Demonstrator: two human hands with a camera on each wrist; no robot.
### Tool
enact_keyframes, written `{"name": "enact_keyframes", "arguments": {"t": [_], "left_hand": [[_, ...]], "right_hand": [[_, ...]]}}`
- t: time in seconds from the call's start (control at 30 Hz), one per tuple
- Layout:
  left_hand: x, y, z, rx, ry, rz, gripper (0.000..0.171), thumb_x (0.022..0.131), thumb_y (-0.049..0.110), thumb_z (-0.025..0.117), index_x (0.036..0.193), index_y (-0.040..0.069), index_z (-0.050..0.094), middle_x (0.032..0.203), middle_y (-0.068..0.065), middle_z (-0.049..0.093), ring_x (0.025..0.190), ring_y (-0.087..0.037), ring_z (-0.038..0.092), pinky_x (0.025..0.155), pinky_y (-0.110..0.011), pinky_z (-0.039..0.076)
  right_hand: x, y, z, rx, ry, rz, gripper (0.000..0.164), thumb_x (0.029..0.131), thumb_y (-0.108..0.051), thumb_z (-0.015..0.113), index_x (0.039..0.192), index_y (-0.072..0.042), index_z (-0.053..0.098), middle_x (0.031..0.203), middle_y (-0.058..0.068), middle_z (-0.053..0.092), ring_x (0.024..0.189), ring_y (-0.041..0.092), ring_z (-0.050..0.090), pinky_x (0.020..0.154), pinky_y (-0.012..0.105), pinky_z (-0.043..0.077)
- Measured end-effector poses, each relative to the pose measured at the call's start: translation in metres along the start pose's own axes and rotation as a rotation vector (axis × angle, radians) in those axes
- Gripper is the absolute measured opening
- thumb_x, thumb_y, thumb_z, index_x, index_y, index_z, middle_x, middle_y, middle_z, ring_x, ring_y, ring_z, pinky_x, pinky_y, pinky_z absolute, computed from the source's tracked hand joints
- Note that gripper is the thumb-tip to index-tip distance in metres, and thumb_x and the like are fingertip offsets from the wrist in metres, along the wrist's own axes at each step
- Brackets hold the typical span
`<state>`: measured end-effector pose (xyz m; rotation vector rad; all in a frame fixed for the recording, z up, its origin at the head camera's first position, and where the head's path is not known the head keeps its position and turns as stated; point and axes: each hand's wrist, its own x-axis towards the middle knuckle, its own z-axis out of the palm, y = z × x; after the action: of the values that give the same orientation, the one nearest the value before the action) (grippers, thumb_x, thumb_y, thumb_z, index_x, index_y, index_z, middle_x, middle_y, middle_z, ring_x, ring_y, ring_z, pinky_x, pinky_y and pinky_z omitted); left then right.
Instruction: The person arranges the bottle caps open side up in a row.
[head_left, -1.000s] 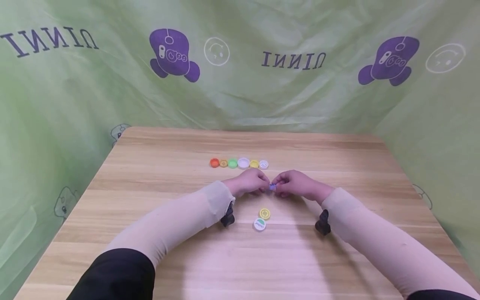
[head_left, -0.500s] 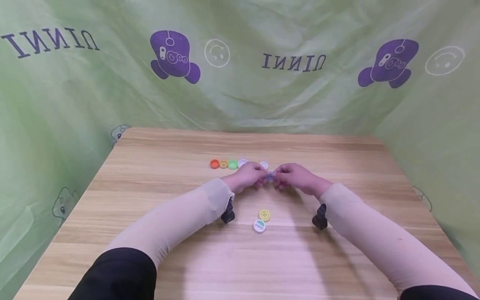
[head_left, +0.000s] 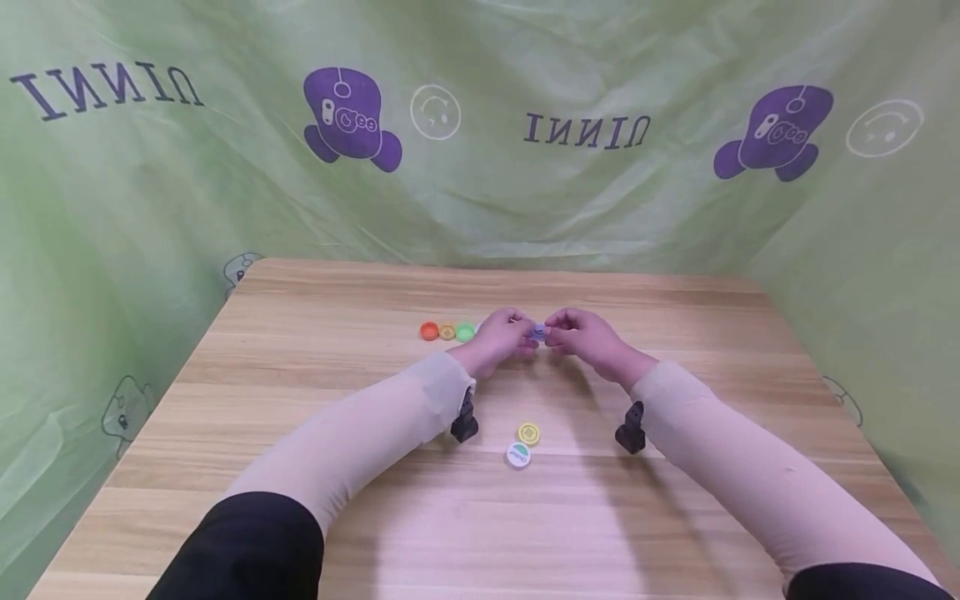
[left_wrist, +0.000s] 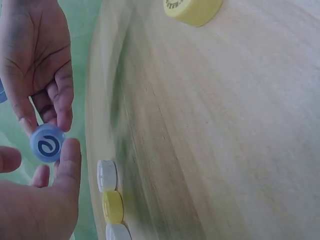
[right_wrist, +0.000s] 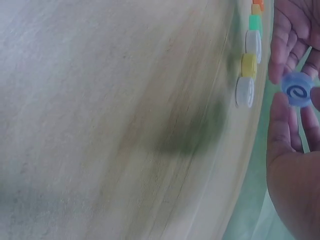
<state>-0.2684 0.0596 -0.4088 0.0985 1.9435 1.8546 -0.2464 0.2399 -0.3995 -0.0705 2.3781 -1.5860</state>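
Observation:
Both hands meet over the far middle of the table around a small blue bottle cap [head_left: 539, 332] with a dark curled mark on its top [left_wrist: 47, 143]. My left hand [head_left: 497, 340] pinches one side of it, and my right hand [head_left: 591, 340] pinches the opposite side with thumb and fingers. In the wrist views the blue cap is raised off the tabletop. Beside the hands runs a row of caps: red [head_left: 429, 332], amber [head_left: 447, 332], green [head_left: 465, 332], white [right_wrist: 253, 47], yellow [right_wrist: 248, 66] and white [right_wrist: 245, 92]. The hands hide the row's right part in the head view.
Nearer the person, a yellow cap [head_left: 528, 433] and a white cap with a green patch [head_left: 518, 455] lie close together. The wooden table [head_left: 315, 350] ends at a green printed curtain [head_left: 480, 192]. Black wrist cameras [head_left: 464, 423] hang below both sleeves.
Both hands have moved away from the person with the blue cap, up to the row. They cover the row's right end, which was visible a second ago. The front pair stays put.

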Motion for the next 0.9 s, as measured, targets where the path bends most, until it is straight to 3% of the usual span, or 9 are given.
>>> {"name": "enact_keyframes", "arguments": {"t": [0.27,0.5,0.73,0.9], "left_hand": [[0.006,0.007,0.006,-0.097,0.051,0.028,0.032,0.109,0.014,0.045,0.124,-0.011,0.058,0.121,-0.023,0.065,0.113,-0.034,0.065,0.103,-0.041,0.053],[0.008,0.010,0.010,-0.143,0.071,0.059,0.034,0.109,0.013,0.044,0.126,-0.014,0.056,0.125,-0.026,0.063,0.107,-0.030,0.064,0.103,-0.041,0.053],[0.015,0.013,0.010,-0.144,0.010,0.003,0.047,0.110,0.023,0.042,0.139,-0.012,0.052,0.139,-0.026,0.057,0.124,-0.037,0.059,0.109,-0.043,0.048],[0.019,0.014,0.010,-0.148,-0.007,-0.028,0.050,0.110,0.025,0.042,0.144,-0.012,0.047,0.142,-0.027,0.054,0.125,-0.037,0.058,0.110,-0.043,0.047]], "right_hand": [[0.006,-0.002,0.001,0.086,0.116,0.022,0.026,0.105,-0.002,0.051,0.128,0.011,0.052,0.120,0.020,0.059,0.106,0.024,0.062,0.098,0.037,0.056],[0.011,-0.002,-0.001,0.167,0.152,0.034,0.026,0.106,-0.002,0.050,0.129,0.009,0.050,0.127,0.025,0.058,0.097,0.017,0.063,0.101,0.040,0.054],[0.016,0.002,-0.006,0.192,0.179,0.084,0.034,0.109,-0.006,0.045,0.137,0.011,0.050,0.138,0.026,0.054,0.103,0.018,0.064,0.100,0.032,0.054],[0.016,0.004,-0.006,0.234,0.168,0.117,0.040,0.110,-0.009,0.042,0.142,0.014,0.047,0.137,0.026,0.054,0.101,0.016,0.065,0.099,0.030,0.054]]}}
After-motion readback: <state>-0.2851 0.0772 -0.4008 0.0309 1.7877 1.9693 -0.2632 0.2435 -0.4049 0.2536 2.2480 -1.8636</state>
